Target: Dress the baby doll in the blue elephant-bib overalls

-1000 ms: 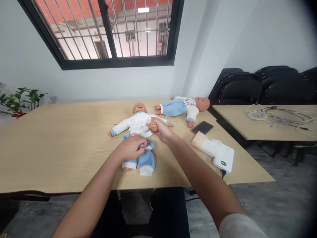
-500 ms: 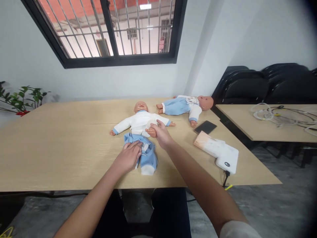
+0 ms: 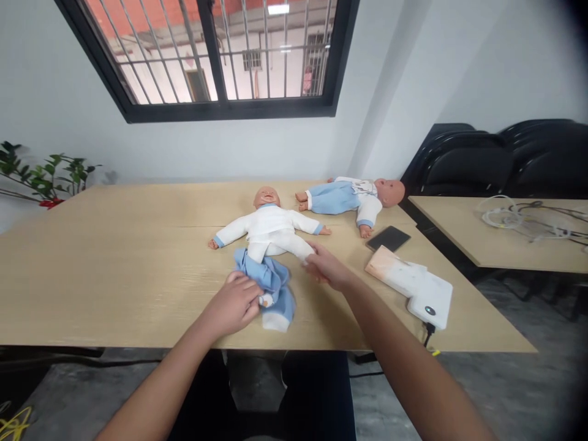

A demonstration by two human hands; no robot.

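A baby doll (image 3: 271,223) in a white top with blue cuffs lies on its back on the table, head towards the window. Its lower body is white cloth, and one leg reaches to the right. My right hand (image 3: 325,267) is closed around the foot end of that leg. Crumpled blue doll trousers (image 3: 278,288) with a white cuff lie at the doll's lower end, over part of its other leg. My left hand (image 3: 237,301) grips the left side of the trousers, its fingers curled on the cloth.
A second doll (image 3: 342,197) in blue trousers lies at the back right. A dark phone (image 3: 388,239), a tissue pack (image 3: 395,269) and a white power bank (image 3: 430,299) with a cable lie on the table (image 3: 114,269). Beyond are cables (image 3: 505,215) and black chairs (image 3: 463,162).
My right hand has moved right and down, drawing the doll's leg out straight to the side. My left hand stays at the trousers, now with its fingers more curled.
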